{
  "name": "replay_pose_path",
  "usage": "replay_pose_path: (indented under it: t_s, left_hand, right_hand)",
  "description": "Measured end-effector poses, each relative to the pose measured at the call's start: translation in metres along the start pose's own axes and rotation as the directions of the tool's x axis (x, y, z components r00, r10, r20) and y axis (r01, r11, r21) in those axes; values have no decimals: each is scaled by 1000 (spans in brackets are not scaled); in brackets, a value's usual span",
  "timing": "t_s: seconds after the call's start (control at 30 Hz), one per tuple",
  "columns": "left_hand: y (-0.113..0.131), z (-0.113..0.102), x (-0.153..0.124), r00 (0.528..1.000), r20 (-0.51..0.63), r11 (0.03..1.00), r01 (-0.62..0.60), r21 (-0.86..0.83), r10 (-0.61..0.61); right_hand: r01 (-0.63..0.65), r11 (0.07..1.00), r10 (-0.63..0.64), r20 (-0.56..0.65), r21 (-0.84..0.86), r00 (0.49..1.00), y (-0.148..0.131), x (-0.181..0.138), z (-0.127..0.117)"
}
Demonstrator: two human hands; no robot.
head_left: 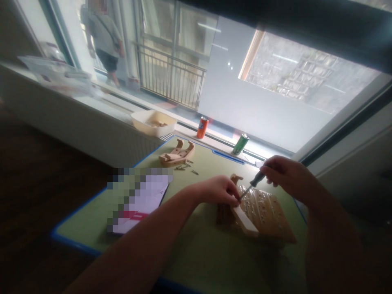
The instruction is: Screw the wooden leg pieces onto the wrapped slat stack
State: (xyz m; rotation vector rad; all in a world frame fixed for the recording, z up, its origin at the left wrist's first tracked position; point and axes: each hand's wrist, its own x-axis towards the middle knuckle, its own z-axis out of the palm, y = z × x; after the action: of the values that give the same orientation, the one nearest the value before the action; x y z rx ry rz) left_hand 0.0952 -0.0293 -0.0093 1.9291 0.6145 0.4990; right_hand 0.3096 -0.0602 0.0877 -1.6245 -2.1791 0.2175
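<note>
My right hand point(280, 173) is closed round the dark handle of a screwdriver point(256, 179), whose shaft slants down to the left. Its tip meets the fingers of my left hand point(223, 190), which are pinched together at the upper end of a pale wooden piece point(246, 221). Whatever those fingertips grip is too small or hidden to make out. The wooden piece lies over a flat brown board point(272, 212) wrapped in clear plastic with small bits showing in it. Behind my left hand a curved wooden part point(235, 179) sticks up.
On the green blue-edged table point(190, 253) lie curved wooden parts point(180, 155), several screws point(183, 166) and a partly blurred white-and-pink sheet or device point(143, 200). Along the sill stand a cream basin point(154, 127), an orange can point(202, 128) and a green can point(241, 144). A person point(105, 41) is beyond the window.
</note>
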Motion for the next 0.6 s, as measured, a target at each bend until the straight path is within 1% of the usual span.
replay_pose_path:
  t_s: [0.07, 0.13, 0.17, 0.23, 0.33, 0.43, 0.53, 0.6]
  left_hand:
    - [1, 0, 0, 1000, -4, 1000, -4, 8, 4]
    - [1, 1, -1, 1000, -10, 1000, -1, 19, 1]
    - [0, 1, -1, 1000, -8, 1000, 3, 19, -3]
    - [-1, 1, 0, 1000, -2, 1000, 10, 10, -10]
    - [-3, 1, 0, 1000, 11, 1000, 20, -6, -20]
    - [-4, 1, 1, 1000, 2, 1000, 20, 0, -20]
    - [-4, 1, 2, 1000, -1, 1000, 7, 5, -7]
    - [-4, 1, 1, 1000, 2, 1000, -4, 4, 4]
  right_hand:
    - [-6, 997, 3, -38, -81, 999, -3, 1, 1]
    - [1, 992, -8, -62, -124, 998, -5, 3, 4]
    - [5, 994, -12, -63, -114, 998, -5, 3, 5]
    - [11, 999, -13, -56, -40, 998, -4, 4, 8]
    - [48, 998, -47, -40, 37, 998, -1, 3, 9]
    - [80, 995, -81, 22, 53, 996, 4, 0, 3]
    - [63, 993, -72, 92, 96, 993, 6, -4, -7]
    - [32, 999, -35, 91, 34, 995, 3, -4, -10]
